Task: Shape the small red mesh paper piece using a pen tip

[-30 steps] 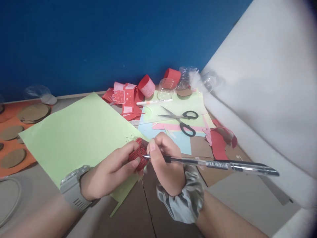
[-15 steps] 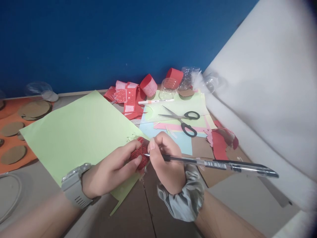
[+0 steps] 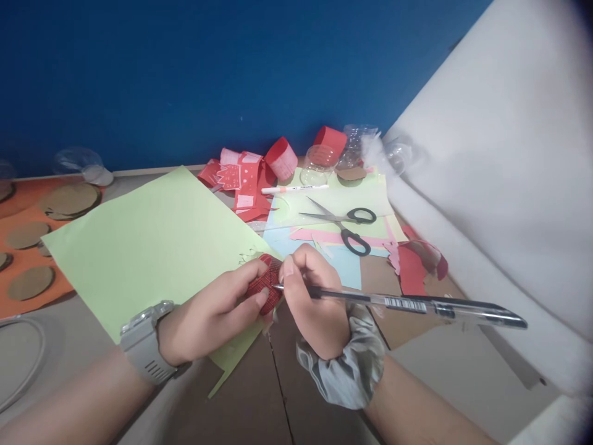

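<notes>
My left hand [image 3: 227, 301] is closed, its thumb and fingers pinching a small red piece with a dark checked pattern [image 3: 265, 279]. Part of that piece is covered by the fingers, so its kind is unclear. A clear pen with a black grip [image 3: 398, 303] is held in my right hand [image 3: 315, 296]. Its tip points left and meets or nearly meets the red piece, while its back end sticks out far to the right. Beneath the left hand lies a large light green sheet of paper [image 3: 152, 241].
Black-handled scissors [image 3: 354, 224] lie spread on stacked coloured papers [image 3: 336, 266], beside a white marker [image 3: 296, 190]. Red paper cutouts [image 3: 250, 179], paper rings [image 3: 281, 158] and clear plastic cups [image 3: 319, 165] stand along the blue wall. Cardboard discs [image 3: 31, 283] sit on orange paper at left.
The whole view has shifted slightly, so things appear a little further right. Both hands keep their grips, with the pen tip still at the red piece.
</notes>
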